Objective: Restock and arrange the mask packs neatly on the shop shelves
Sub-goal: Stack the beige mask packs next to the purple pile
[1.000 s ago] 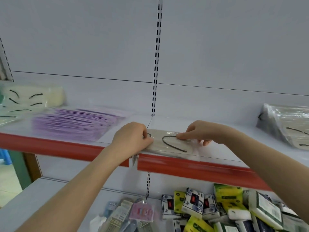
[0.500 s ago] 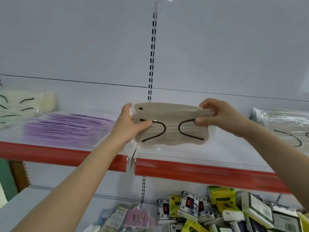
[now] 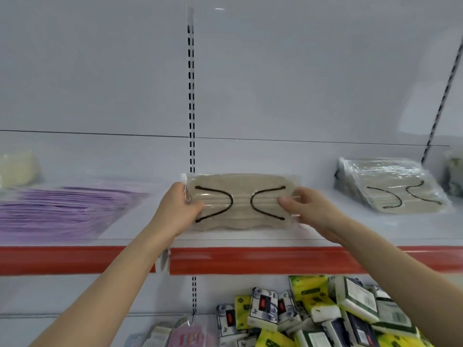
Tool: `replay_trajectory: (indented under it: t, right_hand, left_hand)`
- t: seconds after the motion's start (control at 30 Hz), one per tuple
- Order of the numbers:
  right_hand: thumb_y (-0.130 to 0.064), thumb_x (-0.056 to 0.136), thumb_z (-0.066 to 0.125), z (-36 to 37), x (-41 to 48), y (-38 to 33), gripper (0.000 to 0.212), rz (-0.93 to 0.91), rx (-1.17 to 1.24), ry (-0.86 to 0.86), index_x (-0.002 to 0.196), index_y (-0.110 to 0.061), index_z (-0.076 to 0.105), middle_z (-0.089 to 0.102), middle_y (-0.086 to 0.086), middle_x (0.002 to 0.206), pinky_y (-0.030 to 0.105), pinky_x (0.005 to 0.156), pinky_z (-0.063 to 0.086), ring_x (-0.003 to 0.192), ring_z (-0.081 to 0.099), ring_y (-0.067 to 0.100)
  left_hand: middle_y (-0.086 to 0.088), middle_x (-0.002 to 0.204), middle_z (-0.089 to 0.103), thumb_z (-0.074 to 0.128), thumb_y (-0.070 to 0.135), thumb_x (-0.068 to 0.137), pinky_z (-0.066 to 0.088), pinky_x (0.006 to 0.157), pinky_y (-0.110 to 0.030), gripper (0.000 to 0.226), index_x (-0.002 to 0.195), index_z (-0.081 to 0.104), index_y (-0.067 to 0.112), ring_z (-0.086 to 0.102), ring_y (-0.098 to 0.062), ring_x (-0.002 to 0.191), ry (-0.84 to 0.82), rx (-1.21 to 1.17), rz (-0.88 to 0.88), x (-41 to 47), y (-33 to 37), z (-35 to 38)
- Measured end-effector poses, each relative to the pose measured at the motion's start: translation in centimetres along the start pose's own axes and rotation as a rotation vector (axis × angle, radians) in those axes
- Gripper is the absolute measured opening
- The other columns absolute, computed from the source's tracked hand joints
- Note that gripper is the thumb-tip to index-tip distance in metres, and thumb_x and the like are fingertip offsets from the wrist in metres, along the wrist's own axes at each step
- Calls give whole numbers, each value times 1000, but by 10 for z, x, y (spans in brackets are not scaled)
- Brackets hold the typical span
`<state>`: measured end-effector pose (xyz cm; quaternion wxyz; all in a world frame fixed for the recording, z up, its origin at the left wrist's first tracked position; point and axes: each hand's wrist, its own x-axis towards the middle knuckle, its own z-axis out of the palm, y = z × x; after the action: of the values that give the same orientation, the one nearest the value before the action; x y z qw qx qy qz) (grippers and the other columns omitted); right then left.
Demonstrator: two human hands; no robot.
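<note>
One beige mask pack (image 3: pixel 241 196) between left hand (image 3: pixel 175 211) and right hand (image 3: pixel 309 209).

A shop: red-edged shelf (image 3: pixel 250 261) stocked with mask packs (image 3: pixel 390 194) and tissue packs (image 3: pixel 313 311).

The beige mask pack (image 3: pixel 241 201) sits in clear glossy plastic wrap, masks look like soft matt cloth; white shelf (image 3: pixel 325 229) is smooth painted metal, slightly shiny.
</note>
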<state>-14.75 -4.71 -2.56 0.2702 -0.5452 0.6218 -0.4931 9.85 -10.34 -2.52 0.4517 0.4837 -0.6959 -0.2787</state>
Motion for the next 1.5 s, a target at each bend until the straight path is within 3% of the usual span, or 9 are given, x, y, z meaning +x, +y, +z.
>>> replay_trajectory:
  t: [0.23,0.33,0.57,0.87,0.97,1.07,1.2,1.4,1.5]
  right_hand:
    - [-19,88,63,-56,5,14,17,-65,89,181,95,-10,50,58,11,88,35,70,44,82,54,24]
    - [-15,87,64,-97,4,26,13,-73,111,228,85,-13,50,57,14,88,34,66,43,80,54,24]
    - [-15,87,63,-229,3,62,15,-21,75,286,94,-8,53,59,15,88,39,77,48,81,55,25]
    - [-25,85,66,-359,28,131,28,124,-135,197,100,-4,55,60,11,86,31,67,48,74,56,20]
    - [-41,82,67,-377,35,145,31,154,-413,76,84,-16,49,51,-2,83,31,74,43,75,50,14]
    - [-43,74,74,-382,35,149,41,132,-570,-32,92,-19,46,49,-8,92,20,65,38,80,48,6]
    - [-34,75,75,-379,45,147,44,103,-689,-50,76,-26,32,40,-10,80,15,50,31,67,37,2]
    - [-33,80,71,-374,67,148,50,30,-719,102,112,-9,40,48,0,94,28,65,35,84,47,19]
    - [-34,80,71,-373,67,153,52,31,-695,79,114,-11,40,54,5,105,28,72,41,88,53,20]
  left_hand:
    - [-7,90,55,58,7,85,41,65,-27,16,99,52,3,50,-17,75,-19,-62,79,-3,44,46]
    - [-2,89,54,58,8,85,40,61,-23,16,100,51,8,49,-13,74,-58,-77,99,1,70,83]
    - [-12,110,60,59,10,83,50,82,-40,27,109,53,6,59,-29,102,-202,-130,66,16,142,200]
    - [0,78,50,62,10,82,39,50,-21,26,103,49,19,47,-12,64,-489,56,21,15,191,325]
    - [-1,72,56,62,13,77,40,47,-17,32,108,56,12,51,-12,54,-442,274,78,15,187,339]
    - [-4,96,64,67,24,75,49,73,-25,38,110,56,17,59,-21,87,-378,452,125,16,186,341]
    - [4,83,61,67,15,78,40,58,-17,20,91,55,25,56,-17,81,-372,394,153,19,193,346]
    - [-5,96,52,67,17,79,39,67,-27,41,110,44,4,52,-21,89,-200,406,97,45,193,359]
    - [4,82,46,69,21,80,35,55,-22,45,107,35,9,47,-13,75,-240,372,50,43,187,358]
